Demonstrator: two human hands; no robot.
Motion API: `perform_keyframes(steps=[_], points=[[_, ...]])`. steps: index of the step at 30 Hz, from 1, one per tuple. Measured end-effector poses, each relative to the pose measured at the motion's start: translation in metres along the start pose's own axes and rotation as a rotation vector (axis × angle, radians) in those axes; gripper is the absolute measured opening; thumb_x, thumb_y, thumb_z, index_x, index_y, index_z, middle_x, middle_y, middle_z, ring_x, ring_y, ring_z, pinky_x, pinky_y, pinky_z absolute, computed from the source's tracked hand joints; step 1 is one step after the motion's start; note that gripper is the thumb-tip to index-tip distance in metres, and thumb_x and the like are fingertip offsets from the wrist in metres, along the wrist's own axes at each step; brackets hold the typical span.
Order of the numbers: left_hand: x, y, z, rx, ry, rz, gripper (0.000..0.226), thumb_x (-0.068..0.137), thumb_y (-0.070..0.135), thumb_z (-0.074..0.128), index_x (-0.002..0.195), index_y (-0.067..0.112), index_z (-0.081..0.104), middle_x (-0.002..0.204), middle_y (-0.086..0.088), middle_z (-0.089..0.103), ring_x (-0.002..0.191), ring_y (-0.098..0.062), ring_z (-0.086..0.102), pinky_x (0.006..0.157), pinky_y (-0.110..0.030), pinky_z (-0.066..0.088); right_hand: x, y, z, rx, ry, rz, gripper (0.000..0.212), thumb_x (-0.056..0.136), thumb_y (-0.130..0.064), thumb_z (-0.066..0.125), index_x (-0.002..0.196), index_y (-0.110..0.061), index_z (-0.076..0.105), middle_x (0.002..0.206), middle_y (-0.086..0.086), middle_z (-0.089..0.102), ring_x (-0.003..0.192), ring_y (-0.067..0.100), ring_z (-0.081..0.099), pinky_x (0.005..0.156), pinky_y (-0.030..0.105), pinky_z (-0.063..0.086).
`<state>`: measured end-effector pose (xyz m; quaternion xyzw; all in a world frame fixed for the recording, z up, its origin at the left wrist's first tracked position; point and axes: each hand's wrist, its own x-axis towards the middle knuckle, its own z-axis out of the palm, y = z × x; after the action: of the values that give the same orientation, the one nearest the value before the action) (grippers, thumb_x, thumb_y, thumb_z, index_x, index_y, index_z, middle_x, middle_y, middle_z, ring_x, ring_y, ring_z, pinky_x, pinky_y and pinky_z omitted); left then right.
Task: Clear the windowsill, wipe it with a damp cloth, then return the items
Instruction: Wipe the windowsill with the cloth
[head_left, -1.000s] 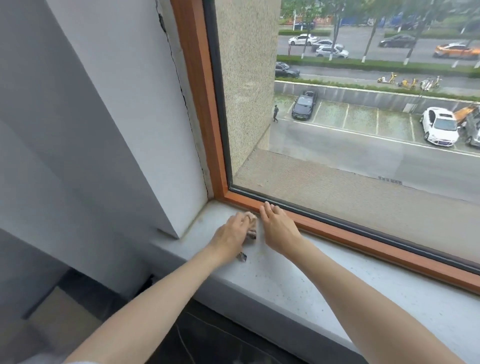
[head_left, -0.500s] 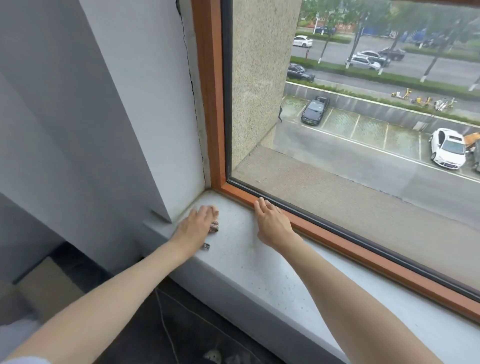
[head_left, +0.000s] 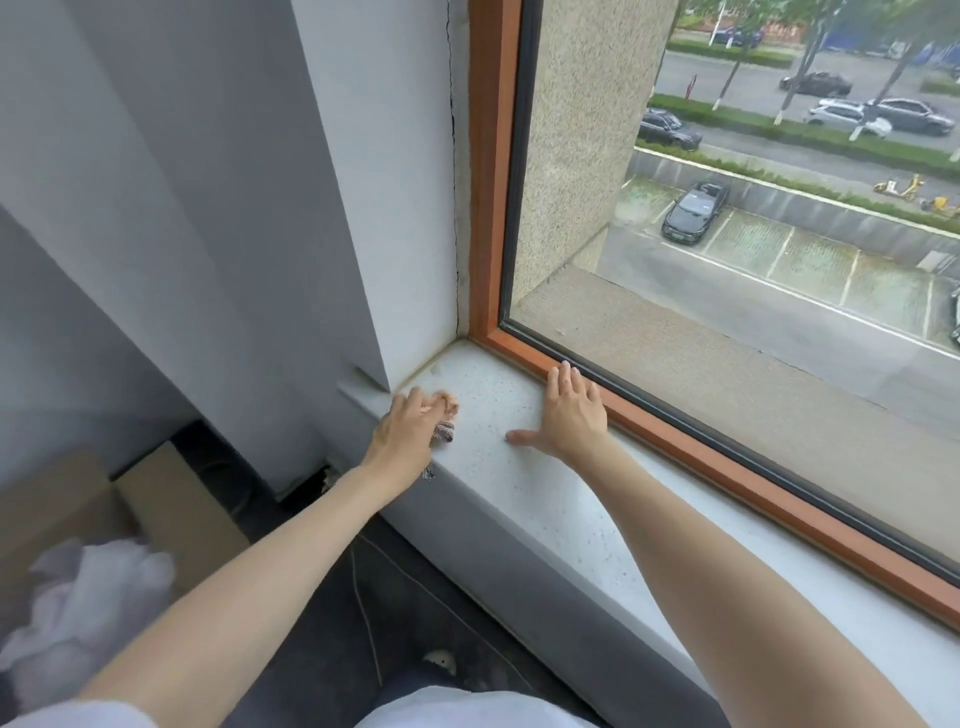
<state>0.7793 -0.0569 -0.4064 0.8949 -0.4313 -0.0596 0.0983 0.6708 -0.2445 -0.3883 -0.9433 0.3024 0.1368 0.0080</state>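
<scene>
STEP wiping; left end of white speckled stone windowsill | left hand grips small bunched striped cloth, probably pressed to sill's near edge | right hand flat, empty; bracing by orange window frame | NEXT sweep cloth rightward; items not yet returned

Pale sill, peppered with tiny dark specks, grubby in the far left corner by the wall. Near that corner, close to the front edge: a small bunched cloth, gripped under the left hand, one scrap poking out over the lip. Further right, lying flat with fingers spread and tips up against the orange frame - the right hand. Stretch of speckled sill between the two hands.
</scene>
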Motion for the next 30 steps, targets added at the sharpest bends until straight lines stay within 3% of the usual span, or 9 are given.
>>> perform_keyframes(steps=[3,5,7,9,14,19,22,25,30], points=[[-0.034,-0.010,0.005,-0.035,-0.100,0.187,0.083,0.076,-0.018,0.043,0.143,0.030,0.039,0.113,0.007,0.037,0.106,-0.015,0.038,0.069,-0.026,0.045,-0.003,-0.005,-0.001,0.042,0.005,0.003,0.126,0.069,-0.080,0.052,0.151,-0.003,-0.004,0.159,0.015,-0.004,0.148,0.028,-0.002,0.120,0.042,0.003],[-0.041,-0.035,-0.008,-0.082,-0.071,0.094,0.086,0.077,-0.020,0.039,0.142,0.036,0.038,0.110,0.011,0.035,0.106,-0.014,0.039,0.073,-0.029,0.046,-0.004,-0.010,-0.005,0.070,0.004,0.002,0.127,0.069,-0.077,0.057,0.151,-0.002,-0.003,0.159,0.017,-0.003,0.148,0.029,-0.001,0.121,0.041,0.003],[-0.035,-0.060,-0.022,-0.120,-0.029,-0.159,0.078,0.083,-0.018,0.036,0.138,0.037,0.042,0.107,0.007,0.037,0.100,-0.015,0.037,0.079,-0.034,0.045,-0.006,-0.014,-0.004,0.075,0.016,0.009,0.127,0.069,-0.075,0.059,0.150,0.000,-0.003,0.159,0.018,-0.002,0.147,0.029,0.000,0.121,0.041,0.004],[-0.032,-0.065,-0.031,-0.100,0.003,-0.274,0.069,0.087,-0.014,0.036,0.137,0.032,0.044,0.102,0.002,0.037,0.095,-0.016,0.036,0.082,-0.038,0.045,-0.009,-0.017,-0.003,0.090,0.025,0.009,0.126,0.070,-0.074,0.060,0.150,0.000,-0.003,0.159,0.018,-0.001,0.147,0.030,0.000,0.121,0.041,0.004],[-0.054,-0.039,-0.026,-0.079,-0.020,-0.082,0.077,0.081,-0.017,0.035,0.139,0.034,0.040,0.111,0.002,0.040,0.106,-0.016,0.039,0.074,-0.033,0.042,-0.017,-0.018,-0.001,0.122,0.019,0.019,0.126,0.070,-0.072,0.061,0.150,-0.001,-0.005,0.159,0.017,-0.004,0.147,0.029,-0.002,0.120,0.041,0.003],[-0.032,-0.082,-0.037,-0.089,0.074,-0.405,0.049,0.095,0.001,0.039,0.137,0.025,0.047,0.109,-0.008,0.042,0.104,-0.028,0.044,0.087,-0.040,0.044,-0.028,-0.023,-0.001,0.147,0.010,0.024,0.127,0.070,-0.071,0.062,0.150,0.000,-0.007,0.159,0.017,-0.007,0.147,0.028,-0.005,0.121,0.041,0.004],[-0.034,-0.073,-0.040,-0.076,0.034,-0.363,0.047,0.095,-0.001,0.036,0.135,0.020,0.047,0.106,-0.007,0.041,0.104,-0.026,0.043,0.084,-0.038,0.042,-0.032,-0.027,-0.003,0.153,0.003,0.020,0.127,0.069,-0.070,0.062,0.150,0.000,-0.007,0.159,0.017,-0.008,0.147,0.028,-0.005,0.121,0.041,0.004],[-0.046,-0.086,-0.039,-0.038,0.029,-0.263,0.057,0.094,-0.004,0.036,0.140,0.030,0.039,0.099,-0.001,0.037,0.097,-0.020,0.040,0.078,-0.034,0.037,-0.034,-0.031,-0.004,0.159,0.009,0.029,0.127,0.070,-0.069,0.063,0.150,0.000,-0.007,0.159,0.016,-0.008,0.147,0.028,-0.006,0.120,0.040,0.004],[-0.030,-0.096,-0.062,-0.013,0.002,-0.466,0.048,0.090,-0.004,0.038,0.134,0.013,0.048,0.122,-0.013,0.041,0.117,-0.033,0.041,0.095,-0.043,0.039,-0.041,-0.036,-0.007,0.185,0.013,0.028,0.125,0.071,-0.067,0.063,0.150,-0.001,-0.008,0.158,0.017,-0.009,0.147,0.029,-0.007,0.120,0.041,0.002]])
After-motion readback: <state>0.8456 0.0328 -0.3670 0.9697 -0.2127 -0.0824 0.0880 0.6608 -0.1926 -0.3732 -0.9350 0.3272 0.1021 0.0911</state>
